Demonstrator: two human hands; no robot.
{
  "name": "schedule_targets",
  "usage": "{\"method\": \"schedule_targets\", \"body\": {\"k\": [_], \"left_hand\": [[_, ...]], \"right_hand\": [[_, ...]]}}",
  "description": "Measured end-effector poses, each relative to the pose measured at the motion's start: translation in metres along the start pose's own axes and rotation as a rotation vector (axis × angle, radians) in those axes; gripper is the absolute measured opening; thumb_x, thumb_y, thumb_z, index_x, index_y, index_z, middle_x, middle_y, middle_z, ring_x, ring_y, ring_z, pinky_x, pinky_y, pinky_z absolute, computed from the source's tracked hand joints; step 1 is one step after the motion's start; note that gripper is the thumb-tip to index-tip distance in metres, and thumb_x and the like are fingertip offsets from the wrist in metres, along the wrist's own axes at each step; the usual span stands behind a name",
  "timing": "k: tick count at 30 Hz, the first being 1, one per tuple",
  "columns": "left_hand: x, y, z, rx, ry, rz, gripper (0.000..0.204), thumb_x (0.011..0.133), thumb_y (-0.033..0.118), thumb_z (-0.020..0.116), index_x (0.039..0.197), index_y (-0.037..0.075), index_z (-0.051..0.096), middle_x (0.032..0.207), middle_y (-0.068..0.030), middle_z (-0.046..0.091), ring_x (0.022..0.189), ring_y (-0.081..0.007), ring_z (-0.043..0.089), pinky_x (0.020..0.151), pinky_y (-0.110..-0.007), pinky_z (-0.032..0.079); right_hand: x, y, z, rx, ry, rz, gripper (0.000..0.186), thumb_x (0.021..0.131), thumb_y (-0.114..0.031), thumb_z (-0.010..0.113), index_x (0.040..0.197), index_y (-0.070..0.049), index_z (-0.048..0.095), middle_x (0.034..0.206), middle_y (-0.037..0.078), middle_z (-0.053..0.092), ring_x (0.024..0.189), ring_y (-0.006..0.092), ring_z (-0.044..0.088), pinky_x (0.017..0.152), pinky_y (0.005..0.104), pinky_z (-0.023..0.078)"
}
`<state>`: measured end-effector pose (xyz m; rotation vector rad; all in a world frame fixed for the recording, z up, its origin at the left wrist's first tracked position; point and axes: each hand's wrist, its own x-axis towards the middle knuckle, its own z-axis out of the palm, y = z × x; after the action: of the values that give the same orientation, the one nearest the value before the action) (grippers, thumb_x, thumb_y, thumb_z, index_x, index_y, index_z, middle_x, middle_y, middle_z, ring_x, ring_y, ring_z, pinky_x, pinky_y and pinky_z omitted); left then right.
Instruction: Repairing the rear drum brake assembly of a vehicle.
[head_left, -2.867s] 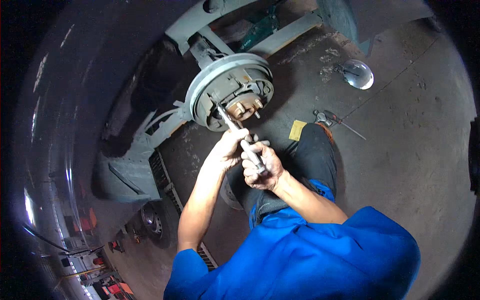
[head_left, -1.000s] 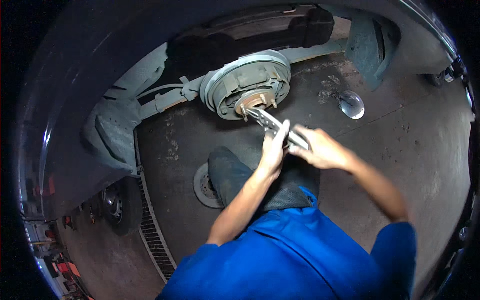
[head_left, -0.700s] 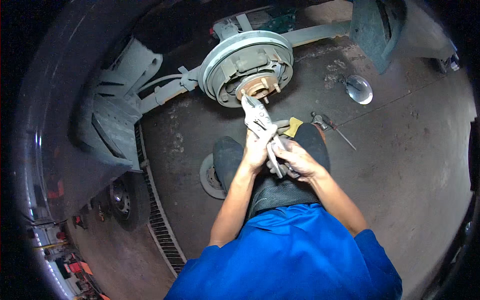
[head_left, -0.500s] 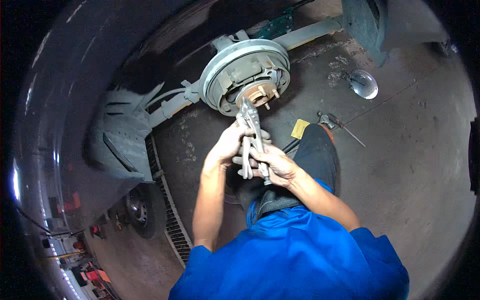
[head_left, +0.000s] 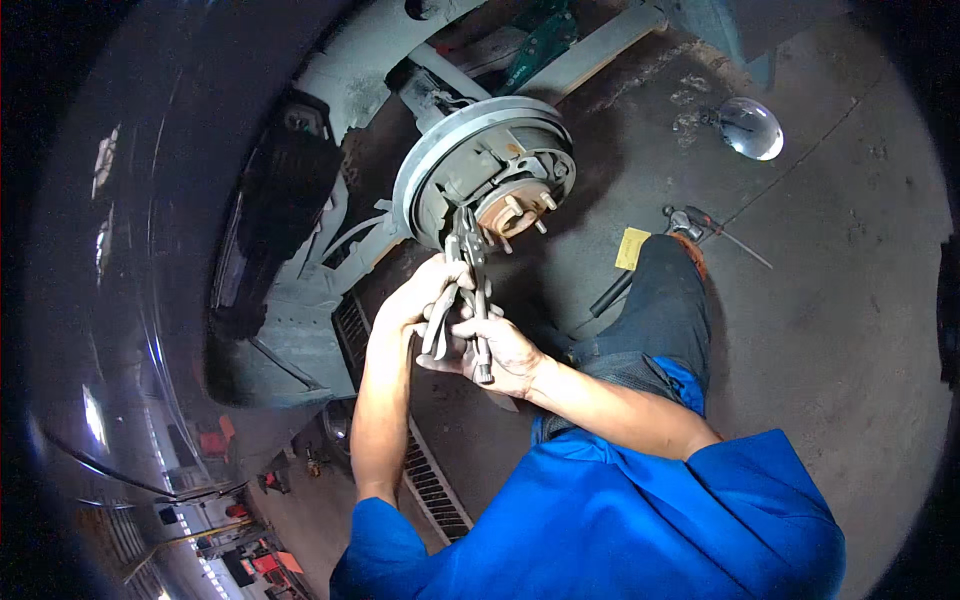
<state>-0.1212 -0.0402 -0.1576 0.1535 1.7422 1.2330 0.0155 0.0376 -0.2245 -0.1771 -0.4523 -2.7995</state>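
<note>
A bare drum brake assembly (head_left: pixel 487 170) with a rusty hub and wheel studs hangs under a raised vehicle. Grey metal locking pliers (head_left: pixel 468 290) reach up to its lower edge, jaws at the brake parts. My left hand (head_left: pixel 425 297) wraps the upper part of the pliers' handles. My right hand (head_left: pixel 492 350) grips the lower handles just below it. Both arms come up from my blue shirt.
My dark-trousered knee (head_left: pixel 665 300) rests on the concrete floor. A shiny metal bowl (head_left: pixel 751 128) lies far right, a hand tool (head_left: pixel 700 224) and a yellow pad (head_left: pixel 632 248) lie near the knee. A floor drain grate (head_left: pixel 425 470) runs at lower left.
The view swung about as my head moved. Both hands stayed on the pliers, which went from slanted to nearly upright under the brake.
</note>
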Motion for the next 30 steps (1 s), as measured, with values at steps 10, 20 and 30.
{"method": "schedule_targets", "body": {"k": [10,20,30], "left_hand": [[0.006,0.032,0.007,0.276,0.086,-0.301,0.007,0.081,0.007,0.055,0.086,0.002,0.059,0.076,-0.0088,0.066,0.065,-0.0150,0.062,0.059,-0.026,0.052],[0.011,0.016,0.006,0.202,0.169,-0.228,0.013,0.091,0.009,0.062,0.103,0.003,0.061,0.078,-0.0040,0.066,0.067,-0.0105,0.062,0.059,-0.025,0.050],[0.019,0.005,0.010,0.386,0.260,-0.193,0.021,0.089,0.025,0.070,0.096,0.008,0.060,0.068,0.0011,0.059,0.053,-0.0083,0.053,0.048,-0.026,0.043]], "right_hand": [[0.020,0.010,-0.012,0.334,-0.057,0.055,0.028,0.085,-0.010,0.052,0.112,-0.009,0.061,0.107,0.010,0.067,0.106,0.0238,0.064,0.103,0.0604,0.043],[0.020,0.010,-0.010,0.352,-0.178,0.075,0.030,0.084,-0.029,0.074,0.108,-0.013,0.065,0.103,0.003,0.066,0.105,0.0186,0.062,0.101,0.0522,0.047],[0.019,0.003,0.016,0.230,0.163,0.151,0.020,0.095,-0.020,0.058,0.079,-0.015,0.048,0.062,-0.008,0.036,0.054,0.0048,0.037,0.051,0.0209,0.034]]}}
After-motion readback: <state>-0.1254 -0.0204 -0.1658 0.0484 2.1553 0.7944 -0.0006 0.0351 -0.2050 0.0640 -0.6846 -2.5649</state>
